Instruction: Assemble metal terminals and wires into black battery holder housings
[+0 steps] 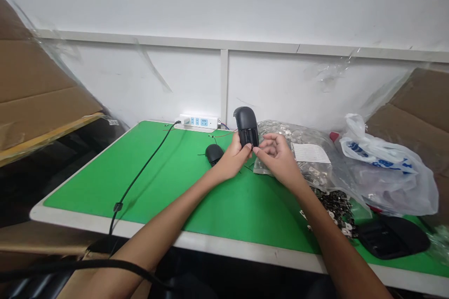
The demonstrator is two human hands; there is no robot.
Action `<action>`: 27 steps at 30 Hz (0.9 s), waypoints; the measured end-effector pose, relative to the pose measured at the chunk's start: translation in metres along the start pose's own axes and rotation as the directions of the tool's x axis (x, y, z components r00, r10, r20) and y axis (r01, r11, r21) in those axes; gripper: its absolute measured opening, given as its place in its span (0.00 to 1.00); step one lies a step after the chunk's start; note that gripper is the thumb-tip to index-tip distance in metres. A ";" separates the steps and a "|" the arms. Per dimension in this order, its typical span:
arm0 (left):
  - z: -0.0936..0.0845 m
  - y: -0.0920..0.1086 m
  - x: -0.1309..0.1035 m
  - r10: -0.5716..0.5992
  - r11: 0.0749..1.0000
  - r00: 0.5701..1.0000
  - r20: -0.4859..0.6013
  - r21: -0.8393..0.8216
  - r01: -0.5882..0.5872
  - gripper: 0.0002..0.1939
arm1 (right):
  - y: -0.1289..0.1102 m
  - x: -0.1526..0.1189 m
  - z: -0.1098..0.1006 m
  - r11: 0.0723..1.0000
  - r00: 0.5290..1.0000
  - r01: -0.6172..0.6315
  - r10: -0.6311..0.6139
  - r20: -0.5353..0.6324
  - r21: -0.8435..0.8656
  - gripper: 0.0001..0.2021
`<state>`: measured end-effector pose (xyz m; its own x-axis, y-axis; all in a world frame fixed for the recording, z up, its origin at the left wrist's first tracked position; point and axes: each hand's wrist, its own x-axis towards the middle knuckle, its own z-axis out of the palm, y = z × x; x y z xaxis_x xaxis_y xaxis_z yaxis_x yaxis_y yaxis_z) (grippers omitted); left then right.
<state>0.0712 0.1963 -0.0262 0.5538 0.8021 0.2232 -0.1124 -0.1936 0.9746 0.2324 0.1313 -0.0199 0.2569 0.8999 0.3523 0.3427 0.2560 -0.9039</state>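
A black curved plastic housing (246, 124) with slots in its lower half is held upright above the green table. My left hand (235, 155) grips its left side and lower edge, thumb on the front. At the bottom right corner of the housing, my right hand (278, 156) pinches with thumb and index finger; whatever is between those fingertips is too small to make out. Thin wires run left from the housing. A second black housing (213, 154) lies on the table just left of my left hand.
A white power strip (199, 122) with a black cable (143, 166) sits against the wall. To the right are a clear bag of metal parts (310, 159), loose metal clips (336, 208), a white plastic bag (396, 177) and another black housing (393, 237). Cardboard (38, 74) stands at left.
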 end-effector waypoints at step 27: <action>-0.036 0.029 0.005 -0.471 0.658 0.680 0.561 -0.291 0.695 0.16 | -0.006 -0.008 -0.012 0.643 0.712 0.699 -0.586 0.386 -0.313 0.10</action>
<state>0.0412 0.2148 0.0040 0.8929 0.3199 -0.3167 0.0711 0.5945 0.8009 0.2395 0.1182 -0.0143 -0.3669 0.6270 0.6872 0.6828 0.6833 -0.2588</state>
